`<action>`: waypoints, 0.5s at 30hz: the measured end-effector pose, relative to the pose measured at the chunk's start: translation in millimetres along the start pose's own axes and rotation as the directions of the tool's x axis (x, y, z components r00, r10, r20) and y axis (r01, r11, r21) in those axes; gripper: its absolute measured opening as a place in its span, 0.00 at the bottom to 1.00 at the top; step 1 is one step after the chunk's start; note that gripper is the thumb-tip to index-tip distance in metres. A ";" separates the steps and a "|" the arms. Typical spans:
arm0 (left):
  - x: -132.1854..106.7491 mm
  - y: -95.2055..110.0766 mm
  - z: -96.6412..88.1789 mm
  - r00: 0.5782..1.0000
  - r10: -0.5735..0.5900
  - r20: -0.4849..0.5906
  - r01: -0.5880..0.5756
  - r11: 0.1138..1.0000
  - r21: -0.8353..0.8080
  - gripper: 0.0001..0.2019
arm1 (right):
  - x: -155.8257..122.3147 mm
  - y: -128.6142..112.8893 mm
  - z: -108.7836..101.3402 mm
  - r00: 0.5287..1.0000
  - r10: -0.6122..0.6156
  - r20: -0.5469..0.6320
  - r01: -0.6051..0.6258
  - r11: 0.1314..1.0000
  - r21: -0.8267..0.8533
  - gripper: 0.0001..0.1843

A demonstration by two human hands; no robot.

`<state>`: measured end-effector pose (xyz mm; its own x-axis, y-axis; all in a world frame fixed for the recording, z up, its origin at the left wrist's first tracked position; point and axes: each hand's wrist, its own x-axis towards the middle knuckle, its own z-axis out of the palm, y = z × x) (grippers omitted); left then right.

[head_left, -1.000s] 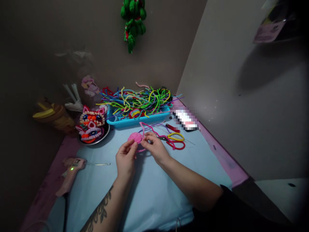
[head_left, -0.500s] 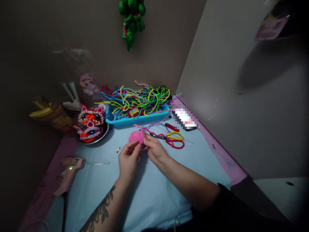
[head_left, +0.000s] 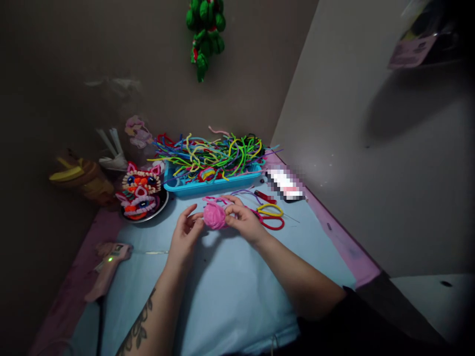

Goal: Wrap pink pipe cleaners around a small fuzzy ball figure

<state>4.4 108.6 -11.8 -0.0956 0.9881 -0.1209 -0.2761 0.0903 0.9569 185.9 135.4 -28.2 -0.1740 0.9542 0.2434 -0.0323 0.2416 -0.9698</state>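
Observation:
A pink ball of wound pipe cleaner (head_left: 214, 216) sits between my two hands above the light blue table cover (head_left: 222, 291). My right hand (head_left: 245, 221) pinches the ball from the right side, fingers closed on it. My left hand (head_left: 184, 236) is at the ball's left, fingers curled with the fingertips touching it. A loose pink pipe cleaner tail (head_left: 218, 200) loops out from the ball toward the back.
A blue tray (head_left: 211, 186) heaped with coloured pipe cleaners stands behind. Scissors with yellow and red handles (head_left: 270, 216) and a phone (head_left: 285, 184) lie to the right. A pipe-cleaner lion head (head_left: 140, 194) on a metal plate and a pink glue gun (head_left: 107, 269) are on the left.
The pink ball has moved from in front of the fingertips to between both hands, and my left hand has shifted left and opened its grip around it.

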 end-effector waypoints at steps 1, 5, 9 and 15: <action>0.3 -0.8 -0.8 0.998 -0.049 0.040 0.050 0.998 -0.032 0.34 | -0.7 -2.6 -2.3 1.000 -0.021 0.017 0.022 0.999 -0.049 0.14; -1.7 -4.0 1.3 0.981 -0.109 0.158 0.128 0.985 -0.117 0.39 | -2.9 -10.8 -6.9 0.995 -0.034 0.093 0.049 0.985 -0.163 0.09; -3.8 -5.0 7.3 0.987 -0.024 0.160 0.054 0.982 -0.182 0.40 | -5.5 -13.7 -4.0 0.993 -0.065 0.100 0.085 0.974 -0.208 0.06; -6.4 -1.0 11.3 0.985 -0.050 0.166 0.079 0.982 -0.174 0.43 | -8.5 -15.1 2.8 0.996 -0.082 -0.026 0.076 0.981 -0.179 0.06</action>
<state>16.1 103.5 -9.1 0.0782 0.9893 -0.1232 -0.4449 0.1452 0.8837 185.2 123.2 -15.7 -0.1453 0.9353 0.3226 0.1313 0.3414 -0.9307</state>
